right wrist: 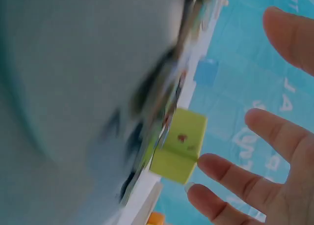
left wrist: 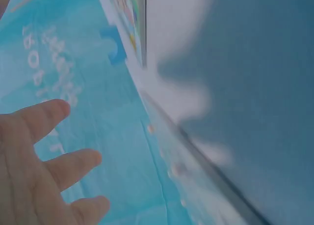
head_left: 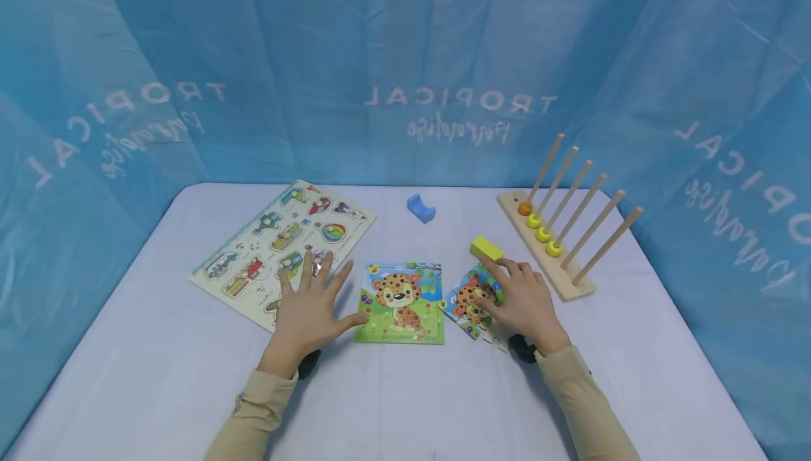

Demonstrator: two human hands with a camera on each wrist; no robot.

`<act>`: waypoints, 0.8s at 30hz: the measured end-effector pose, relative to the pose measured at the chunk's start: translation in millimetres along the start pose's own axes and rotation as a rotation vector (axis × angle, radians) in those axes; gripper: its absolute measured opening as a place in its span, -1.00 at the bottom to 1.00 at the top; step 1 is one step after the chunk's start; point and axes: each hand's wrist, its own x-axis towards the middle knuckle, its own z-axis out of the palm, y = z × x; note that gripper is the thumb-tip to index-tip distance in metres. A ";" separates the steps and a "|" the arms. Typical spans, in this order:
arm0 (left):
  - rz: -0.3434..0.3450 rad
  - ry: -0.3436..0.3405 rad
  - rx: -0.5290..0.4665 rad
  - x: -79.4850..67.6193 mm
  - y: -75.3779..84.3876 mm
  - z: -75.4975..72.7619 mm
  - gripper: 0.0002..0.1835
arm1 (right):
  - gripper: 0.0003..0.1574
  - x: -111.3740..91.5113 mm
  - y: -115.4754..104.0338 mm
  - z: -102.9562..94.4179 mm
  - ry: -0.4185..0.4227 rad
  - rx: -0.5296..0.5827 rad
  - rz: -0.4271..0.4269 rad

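My left hand (head_left: 309, 317) is held above the table with its fingers spread, between the wooden peg puzzle board (head_left: 215, 292) and a leopard picture puzzle (head_left: 399, 299). In the left wrist view its fingers (left wrist: 73, 168) hold nothing. My right hand (head_left: 522, 299) hovers over a second, partly joined cluster of leopard puzzle pieces (head_left: 469, 300), covering some of it. Its fingers are extended and apart, with fingertips (right wrist: 208, 163) close to a yellow block (right wrist: 179, 144); whether they touch it I cannot tell. Several loose-looking pieces (head_left: 496, 338) lie at the cluster's lower edge.
A blue arch-shaped block (head_left: 421, 209) lies at the back middle. To the right stands a wooden peg rack (head_left: 573, 286) with upright rods, carrying an orange bead (head_left: 525, 208) and several yellow beads (head_left: 543, 234). A blue printed curtain (head_left: 405, 46) surrounds the white table (head_left: 393, 405).
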 end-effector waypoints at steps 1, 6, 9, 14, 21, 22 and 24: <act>0.016 -0.009 0.004 0.3 3.3 0.9 0.02 | -0.05 0.5 -2.0 0.3 -0.004 -0.001 -0.010; 0.062 -0.089 -0.034 0.0 15.9 6.6 -0.01 | -0.12 4.5 -12.8 0.4 -0.041 0.028 -0.062; 0.090 -0.134 -0.104 -0.7 20.5 8.5 -0.01 | -0.18 9.0 -20.0 -1.8 -0.066 0.085 -0.104; 0.125 -0.176 -0.191 -1.7 24.2 10.7 0.00 | -0.23 19.3 -29.5 -5.1 -0.144 0.182 -0.177; 0.127 -0.233 -0.237 -1.7 22.4 14.1 0.00 | -0.23 31.4 -36.4 -2.8 -0.302 0.301 -0.172; 0.127 -0.240 -0.250 -1.7 21.5 14.3 0.00 | -0.23 32.1 -36.7 -2.3 -0.320 0.319 -0.166; 0.125 -0.251 -0.274 -1.9 19.3 14.9 -0.01 | -0.23 32.7 -36.5 -1.6 -0.344 0.334 -0.157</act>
